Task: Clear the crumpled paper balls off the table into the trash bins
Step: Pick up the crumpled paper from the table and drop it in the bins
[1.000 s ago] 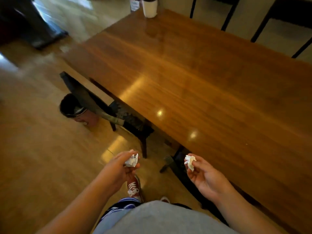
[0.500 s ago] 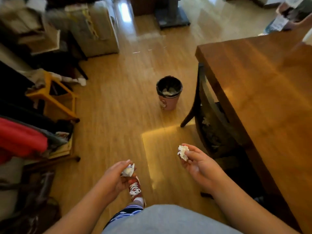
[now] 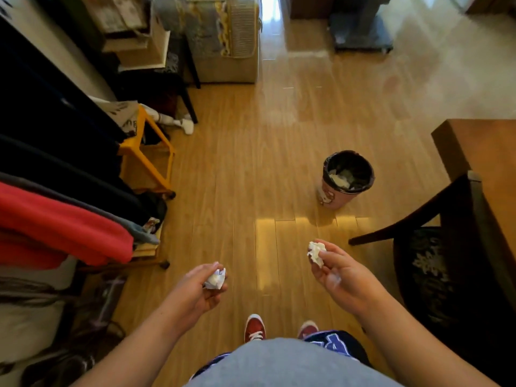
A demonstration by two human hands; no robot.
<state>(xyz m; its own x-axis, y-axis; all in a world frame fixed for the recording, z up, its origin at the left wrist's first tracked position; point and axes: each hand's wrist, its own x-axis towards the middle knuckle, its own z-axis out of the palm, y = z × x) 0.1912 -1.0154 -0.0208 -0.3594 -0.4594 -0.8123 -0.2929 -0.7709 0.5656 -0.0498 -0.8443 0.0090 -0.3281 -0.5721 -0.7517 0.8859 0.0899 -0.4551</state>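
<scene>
My left hand pinches a small white crumpled paper ball at its fingertips. My right hand holds a second crumpled paper ball, palm turned up. Both hands hover over the wooden floor. Ahead and slightly right stands a pink trash bin with a black liner, white crumpled paper lying inside it. The bin is well beyond both hands. A corner of the wooden table shows at the right edge.
A dark wooden chair with a patterned seat stands at the table, right of my right hand. Clothes on a rack, a yellow stool and boxes crowd the left side. My red shoes are below. Open floor lies between me and the bin.
The view has swung left, away from the table toward the floor and bin. The bin now sits further right in view. Both hands still hold their paper balls.
</scene>
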